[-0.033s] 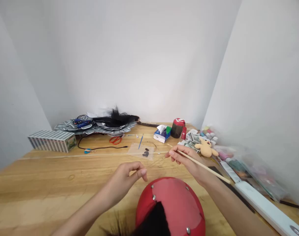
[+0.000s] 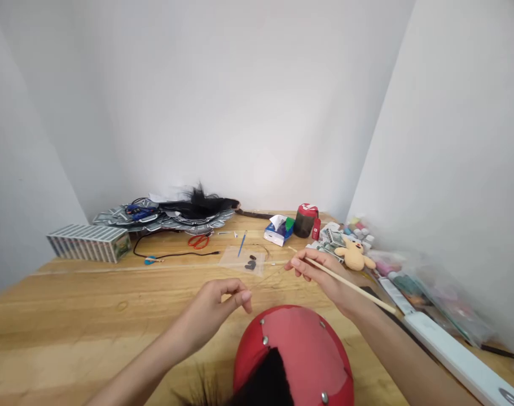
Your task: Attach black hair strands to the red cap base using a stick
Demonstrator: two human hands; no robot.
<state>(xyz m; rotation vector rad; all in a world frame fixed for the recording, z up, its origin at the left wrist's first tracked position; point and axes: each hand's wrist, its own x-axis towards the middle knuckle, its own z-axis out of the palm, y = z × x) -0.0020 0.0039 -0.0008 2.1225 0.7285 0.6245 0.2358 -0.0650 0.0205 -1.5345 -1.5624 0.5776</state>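
A red rounded form [image 2: 250, 349] stands at the front of the desk. A paler pinkish layer [image 2: 299, 332] covers part of it, with silver pin heads around the edge. Black hair [image 2: 267, 386] lies on its near left side. Just beyond the form, my left hand [image 2: 223, 304] has thumb and fingertips pinched together; anything between them is too small to make out. My right hand [image 2: 318, 273] grips a thin pale wooden stick [image 2: 345, 282], which points forward and slopes back over the wrist. Its tip is too fine to make out.
Dark oval pieces [image 2: 250, 264] lie on a clear plastic sheet [image 2: 231, 258] ahead. Behind are red-handled scissors [image 2: 198, 242], a tissue pack [image 2: 276, 231] and a lidded jar [image 2: 305, 220]. A plush toy [image 2: 355, 255] and a white power strip [image 2: 447, 349] are at right; a striped box [image 2: 87, 243] is at left.
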